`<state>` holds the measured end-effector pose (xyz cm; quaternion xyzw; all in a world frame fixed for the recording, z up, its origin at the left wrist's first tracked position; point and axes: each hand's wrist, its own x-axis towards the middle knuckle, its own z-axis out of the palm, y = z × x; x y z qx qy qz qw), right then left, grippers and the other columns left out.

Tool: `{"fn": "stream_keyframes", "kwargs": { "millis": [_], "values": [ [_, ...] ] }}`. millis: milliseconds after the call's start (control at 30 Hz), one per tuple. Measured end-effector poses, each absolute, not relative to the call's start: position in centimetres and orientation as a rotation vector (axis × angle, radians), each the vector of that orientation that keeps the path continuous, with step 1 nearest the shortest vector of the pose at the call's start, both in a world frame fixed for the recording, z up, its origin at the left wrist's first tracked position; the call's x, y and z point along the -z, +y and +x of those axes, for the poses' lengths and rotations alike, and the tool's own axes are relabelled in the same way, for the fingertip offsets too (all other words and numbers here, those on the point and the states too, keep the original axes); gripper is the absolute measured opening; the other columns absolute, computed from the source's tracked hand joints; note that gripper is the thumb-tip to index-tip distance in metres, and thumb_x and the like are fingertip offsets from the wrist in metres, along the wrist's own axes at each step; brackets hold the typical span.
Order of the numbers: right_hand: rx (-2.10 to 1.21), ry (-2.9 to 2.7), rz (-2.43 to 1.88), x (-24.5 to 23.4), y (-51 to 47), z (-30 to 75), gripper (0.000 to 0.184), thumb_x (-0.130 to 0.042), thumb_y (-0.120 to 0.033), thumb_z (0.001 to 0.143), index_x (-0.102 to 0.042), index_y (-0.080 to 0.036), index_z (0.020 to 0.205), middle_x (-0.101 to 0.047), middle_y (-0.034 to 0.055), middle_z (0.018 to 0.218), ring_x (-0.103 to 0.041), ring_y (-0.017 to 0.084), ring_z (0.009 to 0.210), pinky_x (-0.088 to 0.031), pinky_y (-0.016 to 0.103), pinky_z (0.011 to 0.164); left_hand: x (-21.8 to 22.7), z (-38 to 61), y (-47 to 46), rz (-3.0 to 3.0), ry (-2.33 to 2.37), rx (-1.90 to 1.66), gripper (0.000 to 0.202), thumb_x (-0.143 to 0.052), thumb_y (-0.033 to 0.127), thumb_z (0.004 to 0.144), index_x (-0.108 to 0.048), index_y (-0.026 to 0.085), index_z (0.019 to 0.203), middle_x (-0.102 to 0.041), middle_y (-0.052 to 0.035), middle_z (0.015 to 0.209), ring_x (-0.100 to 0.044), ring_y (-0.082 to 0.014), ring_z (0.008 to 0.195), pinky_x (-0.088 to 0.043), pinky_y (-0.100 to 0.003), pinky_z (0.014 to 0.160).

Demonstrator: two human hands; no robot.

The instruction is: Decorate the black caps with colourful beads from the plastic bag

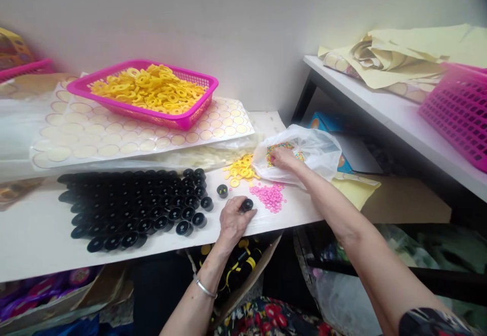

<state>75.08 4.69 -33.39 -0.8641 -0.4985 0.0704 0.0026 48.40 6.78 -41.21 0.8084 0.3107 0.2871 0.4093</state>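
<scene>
My left hand (233,220) is closed around a small round black cup (247,204), held upright at the table's front edge. My right hand (283,157) reaches into a white plastic bag (321,148) of small multicoloured beads (299,156). Its fingers are curled down among the beads, and the fingertips are hidden. Between the hands lies a pile of small pink discs (269,196). Just behind it is a heap of yellow ring-shaped pieces (241,169). Another black cup (222,190), with small yellowish bits inside, stands left of that heap.
Several rows of black cups (144,209) cover the table's left part. Behind them, a pink basket (186,121) of yellow rings sits on sheets of printed circles (152,145). A white shelf (353,105) with paper and another pink basket (460,112) borders the right. Below is an open box (253,285).
</scene>
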Motion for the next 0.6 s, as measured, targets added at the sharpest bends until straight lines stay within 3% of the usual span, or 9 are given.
{"fn": "stream_keyframes", "kwargs": {
  "millis": [167,300,400,600],
  "values": [
    [-0.244,-1.522,-2.573,34.1,5.6,76.1,0.019,-0.055,-0.004,0.069,-0.069,-0.008,0.080,-0.065,0.0242,0.097,-0.055,0.034,0.105,-0.039,0.039,0.089,41.2,48.3,6.7,2.028,0.776,-0.736,0.025,-0.073,0.026,0.064,-0.067,0.022,0.088,-0.066,-0.0010,0.086,-0.057,-0.0177,0.083,-0.045,-0.032,0.078],
    [-0.408,-1.474,-2.321,35.2,6.1,76.3,0.012,-0.059,-0.006,0.061,-0.067,-0.012,0.067,-0.068,0.0119,0.080,-0.061,0.026,0.087,-0.044,0.031,0.078,41.2,48.3,6.7,2.022,0.769,-0.741,0.023,-0.072,0.024,0.065,-0.067,0.021,0.087,-0.065,-0.0009,0.085,-0.057,-0.0174,0.083,-0.045,-0.031,0.079],
    [-0.480,-1.351,-2.109,35.8,5.6,76.3,0.009,-0.061,-0.016,0.060,-0.065,-0.014,0.068,-0.064,0.0028,0.070,-0.059,0.019,0.073,-0.045,0.026,0.068,41.3,48.2,6.7,1.997,0.752,-0.751,0.024,-0.072,0.022,0.065,-0.067,0.021,0.088,-0.065,-0.0010,0.087,-0.057,-0.0171,0.085,-0.045,-0.031,0.080],
    [-0.555,-1.054,-1.805,36.3,3.7,76.3,0.032,-0.066,-0.037,0.056,-0.063,-0.013,0.076,-0.059,0.0011,0.067,-0.054,0.014,0.059,-0.046,0.028,0.061,41.7,48.1,6.8,1.952,0.762,-0.767,0.026,-0.073,0.020,0.063,-0.067,0.020,0.088,-0.066,-0.0009,0.086,-0.057,-0.0172,0.086,-0.045,-0.031,0.081]
  ]
}}
